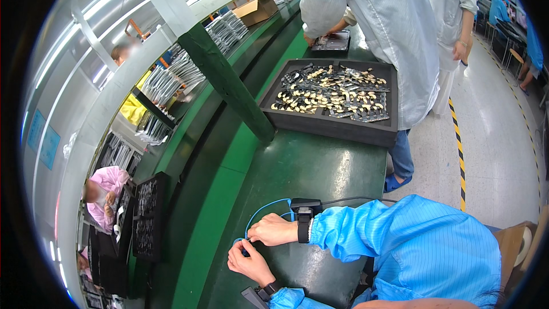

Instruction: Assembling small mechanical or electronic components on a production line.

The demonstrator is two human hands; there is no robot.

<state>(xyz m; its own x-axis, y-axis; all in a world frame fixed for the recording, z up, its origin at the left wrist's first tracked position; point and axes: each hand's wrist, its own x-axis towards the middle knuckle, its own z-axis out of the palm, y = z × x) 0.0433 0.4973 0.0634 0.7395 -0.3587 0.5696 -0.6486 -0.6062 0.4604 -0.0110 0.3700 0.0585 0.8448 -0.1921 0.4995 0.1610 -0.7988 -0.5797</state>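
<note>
Above the green bench (320,166) my two hands meet, their fingertips pinched close together. A thin blue cord (255,211) loops from my fingers up toward the small black box (306,202) at my right wrist. My right hand (272,230) is closed on the cord beside its loop. Just below it and nearer to me, my left hand (251,263) pinches the cord's end, where a small dark blue piece partly shows between the fingers. Both wrists wear black straps, and blue sleeves cover my forearms.
A black tray (331,129) of many small dark and cream parts stands farther up the bench. Behind it, a person in a pale coat (377,34) handles a flat device (331,41). A green post (229,86) rises at the left, beside the conveyor (197,166).
</note>
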